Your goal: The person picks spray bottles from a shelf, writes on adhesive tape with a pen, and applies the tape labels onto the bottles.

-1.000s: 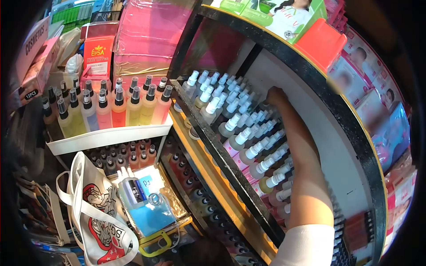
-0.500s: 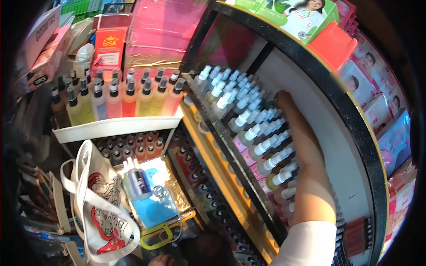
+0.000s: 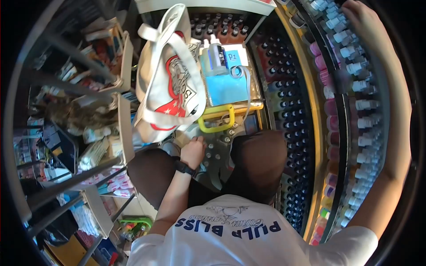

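My right hand [image 3: 358,14] is at the upper right edge of the view, against the rows of white-capped spray bottles [image 3: 336,23] on the black-edged shelf. Its fingers are curled, and whatever lies under them is hidden. Between my knees is my left hand [image 3: 193,153], back up and fingers bent in, with a dark band on the wrist. What it holds, if anything, cannot be seen. Nearest to it are a white printed tote bag [image 3: 151,108] and a yellow handle [image 3: 217,122].
A clear bottle with a dark label [image 3: 217,57] rests on a blue notebook [image 3: 226,91] ahead of my knees. Dark-capped bottles [image 3: 293,128] fill the lower shelf to the right. Racks with packets [image 3: 95,155] stand at the left, near a green basket [image 3: 135,221].
The view has swung down, bringing my lap and whole left hand into sight. The tote bag and notebook now appear higher, while my right hand appears at the top right edge, still among the bottles.
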Demonstrator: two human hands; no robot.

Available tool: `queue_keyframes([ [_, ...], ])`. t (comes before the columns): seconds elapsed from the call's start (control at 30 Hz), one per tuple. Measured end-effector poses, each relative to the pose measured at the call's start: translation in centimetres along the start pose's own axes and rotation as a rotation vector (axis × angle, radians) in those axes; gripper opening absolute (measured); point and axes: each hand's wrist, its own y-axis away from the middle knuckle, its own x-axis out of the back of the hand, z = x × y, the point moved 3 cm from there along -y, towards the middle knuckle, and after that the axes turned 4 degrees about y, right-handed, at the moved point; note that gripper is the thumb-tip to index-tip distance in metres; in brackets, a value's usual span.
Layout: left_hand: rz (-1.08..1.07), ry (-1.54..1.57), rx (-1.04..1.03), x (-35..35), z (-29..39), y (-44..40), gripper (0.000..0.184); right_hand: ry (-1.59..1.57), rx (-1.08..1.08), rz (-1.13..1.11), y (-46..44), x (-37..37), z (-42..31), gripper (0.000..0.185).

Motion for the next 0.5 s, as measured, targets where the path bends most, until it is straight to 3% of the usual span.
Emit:
queue_keyframes([
  [0.07, 0.003, -0.014, 0.001, -0.5, -0.9, 0.1, 0.022, -0.212, 0.063, -0.062, 2.1, 3.4, -6.6, 0.017],
  [0.13, -0.024, -0.031, 0.029, -0.5, -1.2, -0.2, 0.022, -0.433, 0.280, -0.207, 3.4, 6.4, -13.9, 0.010],
  [0.2, -0.056, -0.054, 0.057, -0.2, -2.2, 0.0, 0.023, -0.855, 0.595, -0.250, 5.3, 6.3, -20.8, 0.010],
  [0.23, -0.039, -0.054, 0.046, 0.2, -2.6, -0.1, 0.023, -0.942, 0.722, -0.481, 6.4, 4.6, -24.8, 0.013],
  [0.27, -0.024, -0.053, 0.037, 0.5, -3.0, 0.0, 0.024, -0.872, 0.836, -0.774, 7.5, 2.9, -29.3, 0.018],
  [0.33, 0.002, -0.046, 0.038, 0.9, -3.4, 1.0, 0.024, -0.692, 0.925, -1.090, 10.2, -2.2, -37.5, 0.024],
  [0.37, 0.036, -0.037, 0.045, 1.4, -3.1, 1.6, 0.024, -0.613, 1.029, -1.116, 12.5, -7.4, -42.5, 0.023],
  [0.43, 0.105, -0.029, 0.060, 2.5, -2.4, 2.8, 0.025, -0.565, 0.733, -1.259, 15.8, -14.7, -48.4, 0.030],
  [0.5, 0.119, -0.057, 0.074, 3.2, -1.8, 3.5, 0.025, -0.886, 0.417, -1.177, 19.1, -21.1, -52.9, 0.040],
])
